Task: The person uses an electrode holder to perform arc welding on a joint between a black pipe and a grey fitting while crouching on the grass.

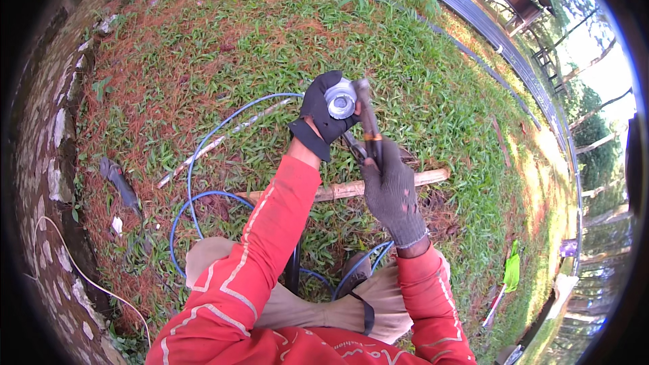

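My left hand (323, 111), in a black glove, is closed round a round grey metal fitting (341, 103) with a ringed, hollow-looking face turned up. In my right hand (394, 196), which wears a grey knit glove, is a hammer (368, 111) with an orange band on its handle. The hammer's head is at the right side of the fitting; whether they touch I cannot tell. A dark metal tool (354, 147) shows between the two hands, partly hidden by my right fingers. Blue cable (191, 169) loops over the grass and passes behind my left hand.
A wooden stake (338, 191) lies across the grass below my hands, with a thin pale stick (216, 140) to the left. A dark-handled tool (120, 186) lies farther left, near a stone edge (59, 155). Black pipes (466, 3) run along the upper right.
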A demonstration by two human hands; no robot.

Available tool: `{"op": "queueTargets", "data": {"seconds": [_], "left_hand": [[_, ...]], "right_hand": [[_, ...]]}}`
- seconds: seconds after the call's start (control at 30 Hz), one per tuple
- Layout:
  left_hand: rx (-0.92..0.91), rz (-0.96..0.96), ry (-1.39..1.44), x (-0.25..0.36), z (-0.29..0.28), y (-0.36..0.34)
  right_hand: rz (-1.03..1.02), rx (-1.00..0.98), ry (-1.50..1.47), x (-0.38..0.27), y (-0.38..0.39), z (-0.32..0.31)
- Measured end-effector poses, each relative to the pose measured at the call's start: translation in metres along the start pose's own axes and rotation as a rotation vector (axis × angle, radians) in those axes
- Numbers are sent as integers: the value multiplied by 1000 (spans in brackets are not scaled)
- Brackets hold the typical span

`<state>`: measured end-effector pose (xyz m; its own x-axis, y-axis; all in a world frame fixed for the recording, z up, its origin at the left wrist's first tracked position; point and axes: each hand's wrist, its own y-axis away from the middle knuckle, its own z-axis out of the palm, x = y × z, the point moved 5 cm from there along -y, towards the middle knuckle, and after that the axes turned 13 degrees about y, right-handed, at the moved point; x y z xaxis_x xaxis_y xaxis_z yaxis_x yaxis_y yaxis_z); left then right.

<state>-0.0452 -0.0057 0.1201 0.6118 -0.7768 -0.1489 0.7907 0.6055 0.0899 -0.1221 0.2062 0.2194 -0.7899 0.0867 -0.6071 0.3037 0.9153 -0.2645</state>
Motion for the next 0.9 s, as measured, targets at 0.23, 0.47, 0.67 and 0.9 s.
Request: {"op": "queueTargets", "data": {"seconds": [0.23, 0.47, 0.67, 0.9], "left_hand": [[137, 98, -22, -7, -2, -6], [54, 76, 64, 17, -32, -19], [64, 60, -34, 5, -24, -17], [37, 49, -48, 14, -29, -25]], "right_hand": [[41, 67, -53, -1, 4, -9], [-79, -105, 153, 5, 1, 8], [-24, -164, 263, 5, -3, 9], [-42, 31, 15, -9, 3, 5]]}}
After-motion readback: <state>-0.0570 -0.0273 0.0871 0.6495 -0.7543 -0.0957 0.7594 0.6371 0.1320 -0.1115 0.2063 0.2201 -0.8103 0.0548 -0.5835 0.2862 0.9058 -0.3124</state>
